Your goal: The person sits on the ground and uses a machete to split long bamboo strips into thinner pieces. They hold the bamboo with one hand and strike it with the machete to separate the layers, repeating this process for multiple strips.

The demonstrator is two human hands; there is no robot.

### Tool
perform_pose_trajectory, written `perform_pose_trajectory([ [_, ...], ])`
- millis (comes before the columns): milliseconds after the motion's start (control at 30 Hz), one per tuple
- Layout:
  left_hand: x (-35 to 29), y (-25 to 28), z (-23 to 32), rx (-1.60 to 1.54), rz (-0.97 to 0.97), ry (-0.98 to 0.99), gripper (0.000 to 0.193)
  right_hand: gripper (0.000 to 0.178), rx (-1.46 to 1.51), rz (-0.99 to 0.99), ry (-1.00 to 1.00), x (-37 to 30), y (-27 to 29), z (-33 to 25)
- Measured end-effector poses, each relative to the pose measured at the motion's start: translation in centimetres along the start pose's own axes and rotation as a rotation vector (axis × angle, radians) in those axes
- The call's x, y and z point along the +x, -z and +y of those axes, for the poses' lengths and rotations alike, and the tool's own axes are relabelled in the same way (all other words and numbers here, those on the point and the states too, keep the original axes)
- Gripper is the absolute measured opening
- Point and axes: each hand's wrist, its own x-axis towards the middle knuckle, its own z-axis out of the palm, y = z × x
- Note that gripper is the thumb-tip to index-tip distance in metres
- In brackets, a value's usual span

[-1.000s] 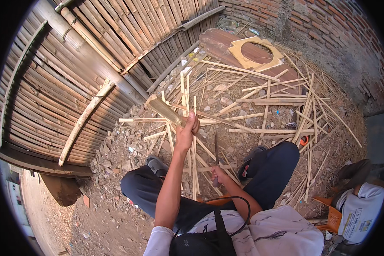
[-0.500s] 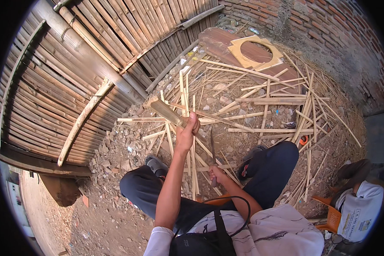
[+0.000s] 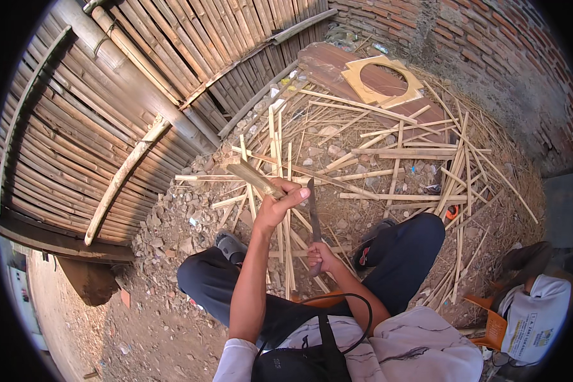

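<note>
My left hand (image 3: 275, 209) is closed round the lower end of a short, wide piece of split bamboo (image 3: 251, 176), which slants up and to the left. Its thumb points right, beside the upper end of a dark-bladed knife (image 3: 314, 213); whether thumb and blade touch, I cannot tell. The knife stands nearly upright, with its handle gripped in my right hand (image 3: 323, 256) between my knees. Below and beyond both hands, long pale bamboo strips (image 3: 289, 248) lie crossed on the ground.
More bamboo strips (image 3: 461, 172) lie in a loose heap at the right. A square yellowish board with a round hole (image 3: 356, 81) rests on a brown panel (image 3: 321, 60) at the back. A bamboo wall (image 3: 76, 146) stands left, a brick wall (image 3: 490, 57) right. Rubble (image 3: 165, 235) covers the ground.
My left hand has come slightly down with the bamboo piece, and its thumb now reaches out to the right. The knife has risen and shifted a little left, closer to that hand.
</note>
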Motion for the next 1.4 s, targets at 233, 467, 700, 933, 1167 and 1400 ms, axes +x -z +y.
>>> perform_pose_trajectory([
  [233,-0.1,1.0,-0.2,0.012,-0.083,0.016,0.061,0.019,-0.172,0.27,0.413,-1.3,-4.5,-2.4],
  [467,0.6,-0.9,0.8,-0.007,-0.073,0.045,0.066,0.02,-0.333,0.302,0.115,-0.2,-2.3,-0.6],
  [700,0.2,0.4,-0.2,-0.008,-0.059,0.059,0.065,0.024,-0.336,0.277,0.336,-1.6,-5.2,-1.6],
  [933,0.9,-1.2,0.6,0.017,-0.16,0.063,0.066,0.02,-0.295,0.297,0.221,-0.5,-0.7,-0.8],
  [1167,0.4,-0.5,0.0,0.039,-0.113,0.083,0.068,0.018,-0.5,0.373,0.393,0.2,-2.9,-0.5],
  [1400,0.7,-1.0,0.3,0.018,-0.11,0.086,0.067,0.017,-0.439,0.439,0.274,0.7,-0.8,0.1],
])
